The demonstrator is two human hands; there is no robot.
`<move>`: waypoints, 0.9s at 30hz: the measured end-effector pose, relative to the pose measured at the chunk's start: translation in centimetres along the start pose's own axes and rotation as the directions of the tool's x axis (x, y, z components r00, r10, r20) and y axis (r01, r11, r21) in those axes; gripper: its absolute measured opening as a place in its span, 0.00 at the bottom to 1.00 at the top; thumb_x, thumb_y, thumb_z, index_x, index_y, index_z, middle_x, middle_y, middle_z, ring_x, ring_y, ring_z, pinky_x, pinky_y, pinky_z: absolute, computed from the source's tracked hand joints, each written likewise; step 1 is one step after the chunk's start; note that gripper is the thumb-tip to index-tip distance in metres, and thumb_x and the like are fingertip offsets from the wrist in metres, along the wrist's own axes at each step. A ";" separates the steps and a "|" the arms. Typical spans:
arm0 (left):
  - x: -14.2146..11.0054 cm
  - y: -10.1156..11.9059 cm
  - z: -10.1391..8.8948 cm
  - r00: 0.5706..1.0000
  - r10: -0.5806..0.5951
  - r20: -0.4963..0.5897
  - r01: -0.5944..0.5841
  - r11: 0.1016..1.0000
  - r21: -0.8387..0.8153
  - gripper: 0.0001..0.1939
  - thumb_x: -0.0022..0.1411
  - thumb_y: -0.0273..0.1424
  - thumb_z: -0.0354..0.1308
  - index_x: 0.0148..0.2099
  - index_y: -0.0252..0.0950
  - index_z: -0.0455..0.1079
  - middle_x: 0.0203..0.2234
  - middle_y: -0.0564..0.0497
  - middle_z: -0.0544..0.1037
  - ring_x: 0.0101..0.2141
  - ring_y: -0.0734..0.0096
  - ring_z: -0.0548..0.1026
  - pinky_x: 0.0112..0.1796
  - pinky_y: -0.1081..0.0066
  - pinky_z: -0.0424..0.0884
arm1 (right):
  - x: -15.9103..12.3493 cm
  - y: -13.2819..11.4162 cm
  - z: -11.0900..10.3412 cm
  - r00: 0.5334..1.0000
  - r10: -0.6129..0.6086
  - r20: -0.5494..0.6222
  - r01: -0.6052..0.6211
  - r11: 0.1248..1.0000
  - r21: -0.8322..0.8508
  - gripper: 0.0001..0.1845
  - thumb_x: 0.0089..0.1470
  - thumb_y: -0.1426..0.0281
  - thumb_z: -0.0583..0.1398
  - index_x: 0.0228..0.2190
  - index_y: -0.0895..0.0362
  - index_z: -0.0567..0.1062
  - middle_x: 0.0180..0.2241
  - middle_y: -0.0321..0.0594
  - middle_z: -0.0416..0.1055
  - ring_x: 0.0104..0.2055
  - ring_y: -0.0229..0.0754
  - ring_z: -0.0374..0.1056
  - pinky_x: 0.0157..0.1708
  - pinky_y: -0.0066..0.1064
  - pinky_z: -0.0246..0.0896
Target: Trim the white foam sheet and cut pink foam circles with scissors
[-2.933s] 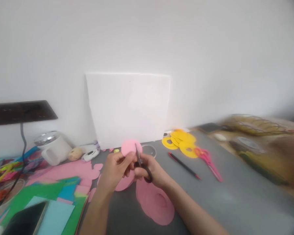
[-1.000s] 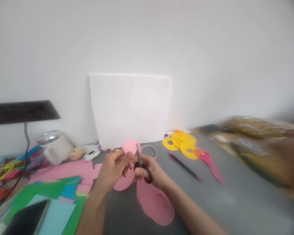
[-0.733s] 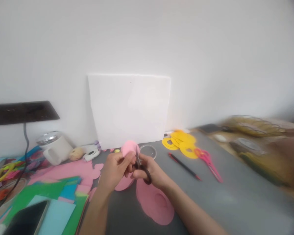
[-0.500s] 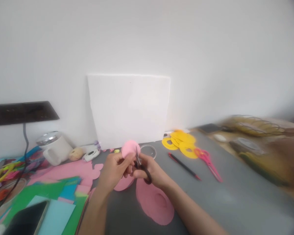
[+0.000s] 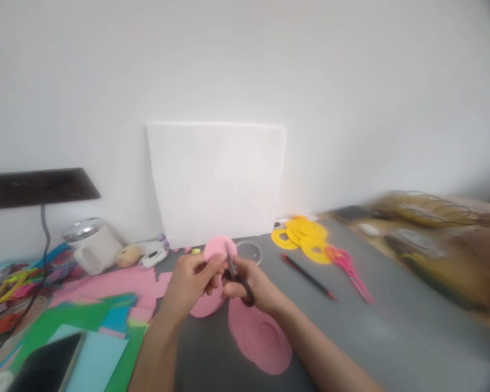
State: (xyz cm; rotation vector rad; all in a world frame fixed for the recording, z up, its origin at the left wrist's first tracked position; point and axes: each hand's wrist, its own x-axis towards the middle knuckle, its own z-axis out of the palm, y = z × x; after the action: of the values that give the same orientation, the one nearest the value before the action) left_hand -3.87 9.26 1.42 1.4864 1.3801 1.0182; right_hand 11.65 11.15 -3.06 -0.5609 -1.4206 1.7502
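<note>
My left hand [image 5: 196, 279] pinches a small pink paper disc [image 5: 217, 246] between thumb and fingers, held up above the table. My right hand [image 5: 253, 283] grips black-handled scissors [image 5: 248, 295], their blades pointing up at the disc's right edge. Whether the blades bite into the paper is too blurred to tell. Beneath my hands lies a larger pink paper circle [image 5: 206, 306], partly hidden by my fingers. Nearer to me, by my right forearm, rests a stack of pink paper circles [image 5: 259, 343]. Behind my right hand is a clear round ring [image 5: 250, 251].
Yellow paper rings [image 5: 306, 235], pink scissors [image 5: 350, 274] and a black-and-red pencil [image 5: 309, 276] lie to the right. On the left are colored paper sheets [image 5: 65, 321], a phone [image 5: 47, 363] and a white mug [image 5: 96, 247]. A white board [image 5: 218, 182] leans on the wall.
Both hands stay close together at the pink disc, with only a slight shift of the disc and scissors. The whole view has moved a little.
</note>
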 end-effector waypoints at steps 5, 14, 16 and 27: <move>0.1 0.2 0.0 1.000 0.005 -0.017 -0.005 1.000 -0.007 0.22 0.57 0.46 0.56 0.21 0.34 0.66 0.11 0.57 0.67 0.15 0.78 0.63 0.18 0.76 0.58 | 0.0 -0.2 0.1 1.000 0.007 0.003 -0.007 0.999 -0.034 0.28 0.36 0.54 0.70 0.31 0.59 0.67 0.20 0.29 0.62 0.18 0.27 0.52 0.18 0.22 0.47; 0.0 0.5 -0.2 1.000 0.022 -0.019 -0.022 1.000 -0.021 0.21 0.56 0.44 0.58 0.19 0.34 0.66 0.11 0.57 0.67 0.14 0.79 0.63 0.17 0.76 0.58 | 0.1 -0.1 0.0 0.999 0.031 -0.012 -0.031 0.999 -0.034 0.29 0.34 0.54 0.70 0.32 0.60 0.68 0.18 0.29 0.65 0.18 0.28 0.53 0.18 0.22 0.47; 0.0 0.5 -0.4 0.999 0.026 -0.020 -0.027 0.999 -0.022 0.21 0.56 0.44 0.58 0.19 0.34 0.66 0.11 0.57 0.66 0.14 0.80 0.62 0.17 0.76 0.57 | 0.1 -0.2 0.0 0.999 0.032 -0.004 -0.032 0.999 -0.032 0.28 0.34 0.55 0.71 0.31 0.60 0.69 0.17 0.28 0.63 0.17 0.28 0.53 0.18 0.23 0.47; -0.3 0.9 -0.8 0.998 0.054 -0.040 -0.054 0.999 0.006 0.21 0.58 0.44 0.56 0.21 0.34 0.66 0.13 0.57 0.67 0.15 0.80 0.63 0.18 0.77 0.57 | -0.2 0.1 -0.2 0.999 0.027 -0.019 -0.028 0.999 -0.040 0.25 0.37 0.57 0.70 0.30 0.58 0.67 0.16 0.26 0.61 0.17 0.29 0.55 0.19 0.24 0.53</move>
State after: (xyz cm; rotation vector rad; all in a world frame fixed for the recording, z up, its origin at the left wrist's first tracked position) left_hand -4.39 8.98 2.53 1.5221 1.3776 1.0842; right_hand 11.86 11.13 -3.19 -0.6191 -1.4441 1.7369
